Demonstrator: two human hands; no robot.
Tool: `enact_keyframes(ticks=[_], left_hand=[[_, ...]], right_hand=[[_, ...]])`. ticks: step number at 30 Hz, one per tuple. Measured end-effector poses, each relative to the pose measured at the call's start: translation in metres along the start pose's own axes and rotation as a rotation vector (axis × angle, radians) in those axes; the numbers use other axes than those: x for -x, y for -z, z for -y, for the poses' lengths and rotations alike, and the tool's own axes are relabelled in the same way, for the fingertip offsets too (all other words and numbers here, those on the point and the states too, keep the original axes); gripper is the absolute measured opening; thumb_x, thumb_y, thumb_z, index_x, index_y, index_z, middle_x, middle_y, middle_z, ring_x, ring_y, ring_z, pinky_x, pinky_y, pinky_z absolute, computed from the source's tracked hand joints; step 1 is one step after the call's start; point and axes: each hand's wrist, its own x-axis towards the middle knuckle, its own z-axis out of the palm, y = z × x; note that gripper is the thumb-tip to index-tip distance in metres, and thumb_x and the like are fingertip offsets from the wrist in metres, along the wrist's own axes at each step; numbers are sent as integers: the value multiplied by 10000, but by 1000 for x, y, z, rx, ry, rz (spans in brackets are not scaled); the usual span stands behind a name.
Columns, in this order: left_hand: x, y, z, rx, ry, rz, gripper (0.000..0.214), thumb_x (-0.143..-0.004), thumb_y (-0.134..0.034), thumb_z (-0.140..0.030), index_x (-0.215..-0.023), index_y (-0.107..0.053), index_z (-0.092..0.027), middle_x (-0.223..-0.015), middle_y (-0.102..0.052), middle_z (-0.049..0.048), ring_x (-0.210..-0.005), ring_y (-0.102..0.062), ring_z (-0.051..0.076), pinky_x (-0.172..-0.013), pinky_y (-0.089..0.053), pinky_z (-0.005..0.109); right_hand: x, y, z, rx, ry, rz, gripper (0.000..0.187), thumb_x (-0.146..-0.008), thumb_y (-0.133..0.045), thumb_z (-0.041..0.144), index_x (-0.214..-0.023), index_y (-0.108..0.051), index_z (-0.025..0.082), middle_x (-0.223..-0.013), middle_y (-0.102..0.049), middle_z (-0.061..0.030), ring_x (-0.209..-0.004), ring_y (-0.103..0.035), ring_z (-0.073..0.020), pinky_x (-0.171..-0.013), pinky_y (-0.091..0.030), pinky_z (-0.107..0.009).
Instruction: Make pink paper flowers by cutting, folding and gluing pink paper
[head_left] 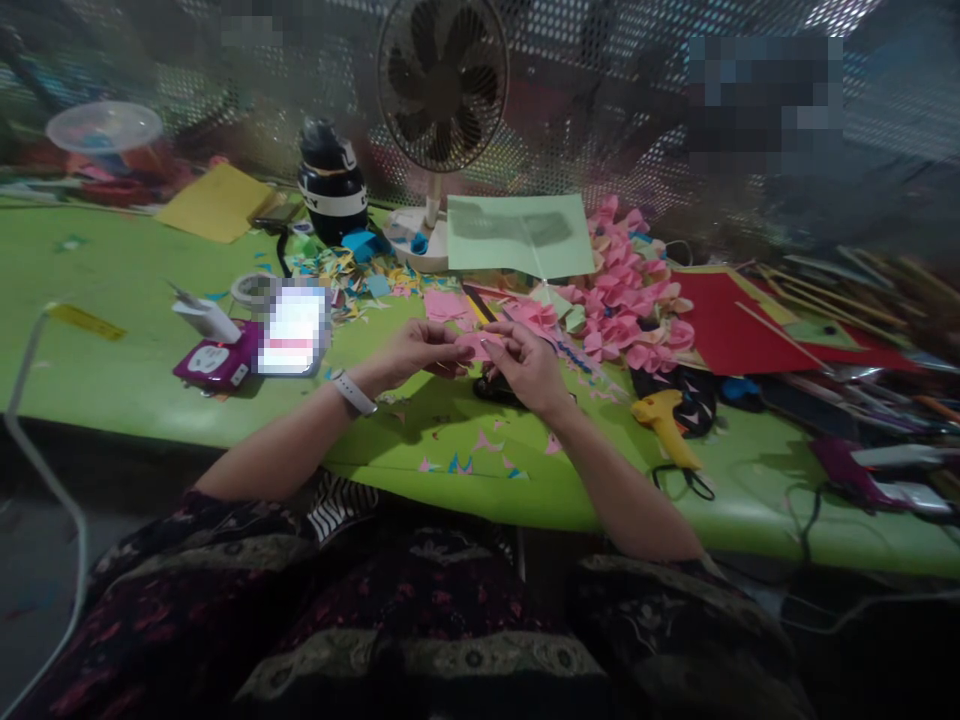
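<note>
Between my two hands, above the green table (420, 425), is a small piece of pink paper (478, 346). My left hand (426, 350) pinches its left side between thumb and fingers. On its right side, my right hand (529, 368) grips the paper with thumb and forefinger. A dark object, partly hidden, lies under my right hand. Just beyond the hands are a yellow-and-black pencil (478, 303) and flat pink paper pieces (444, 305). A heap of pink paper flowers (626, 290) stands to the right. Small pink and blue scraps (461, 464) lie in front.
A lit phone (291, 330) and a purple power socket (217, 362) are on the left. A yellow glue gun (670, 428) lies right, near red paper (739, 320). Behind stand a fan (442, 85), a black bottle (332, 185) and a light green sheet (521, 235).
</note>
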Motion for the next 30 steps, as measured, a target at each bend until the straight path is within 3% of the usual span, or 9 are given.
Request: enact_keyframes(ticks=[20, 27, 30], left_hand=[[-2, 0, -2, 21, 52, -81, 112, -791, -790, -192, -777, -701, -126, -715, -730, 30, -648, -687, 99, -764, -576, 268], [-21, 8, 8, 67, 78, -308, 160, -763, -806, -111, -683, -669, -87, -657, -711, 47, -601, -670, 95, -778, -592, 279], [-31, -2, 21, 64, 87, -277, 179, -781, -774, -70, -651, -651, -82, -607, -692, 38, -571, -668, 97, -708, -581, 248]], right_hand=[[-3, 0, -3, 53, 18, -34, 367, -896, -623, 508, -1112, -620, 212, -633, -565, 50, -553, -566, -125, -582, -479, -289], [-10, 7, -8, 74, 69, -178, 311, -912, -594, 426, -1117, -634, 195, -773, -686, -15, -671, -646, -153, -691, -547, -334], [-9, 6, -7, 105, 102, -170, 268, -910, -593, 398, -1077, -649, 196, -760, -676, -8, -657, -635, -148, -670, -535, -324]])
